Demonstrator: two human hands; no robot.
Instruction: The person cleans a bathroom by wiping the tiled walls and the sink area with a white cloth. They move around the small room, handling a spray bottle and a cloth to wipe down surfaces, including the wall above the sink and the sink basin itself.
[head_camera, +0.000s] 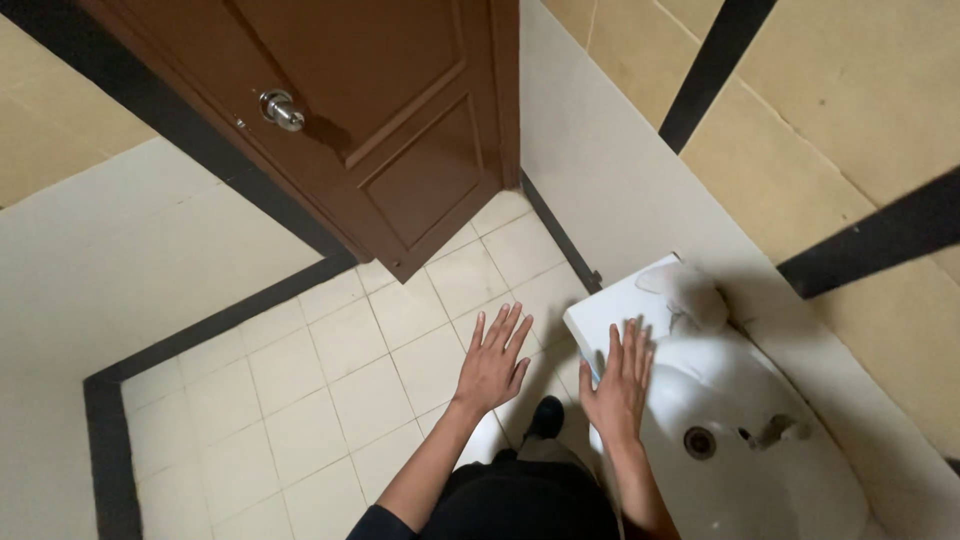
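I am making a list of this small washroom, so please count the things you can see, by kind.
Hands: 2, left hand and right hand, both open with fingers spread
White sinks: 1, sink
Taps: 1, tap
Drains: 1, drain
Brown doors: 1, door
Metal door knobs: 1, knob
Total: 7
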